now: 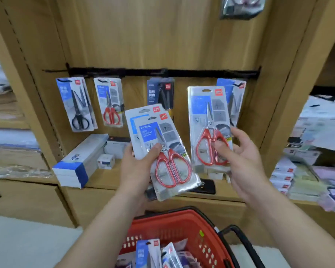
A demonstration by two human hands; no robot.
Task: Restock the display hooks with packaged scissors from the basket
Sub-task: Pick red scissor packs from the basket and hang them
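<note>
My left hand [137, 167] grips two stacked packs of red-handled scissors [162, 151], thumb across the front one. In my right hand [240, 161] a single pack of red-handled scissors [209, 124] stands upright, pinched at its lower end. Both hands are in front of a wooden display panel with a black hook rail [162, 72]. On the rail hang a black-scissors pack [76, 104], a red-scissors pack [109, 101], a dark pack [160, 91] and a blue pack [234, 93] partly hidden behind my right pack. Below, a red basket [182, 225] holds more packs [149, 254].
A shelf under the hooks carries a long white and blue box [79, 161], small boxes [105, 161] and a black object [205, 186]. Stacked stationery fills the shelves at far left and right [317, 132]. Another pack [242, 6] hangs at the top.
</note>
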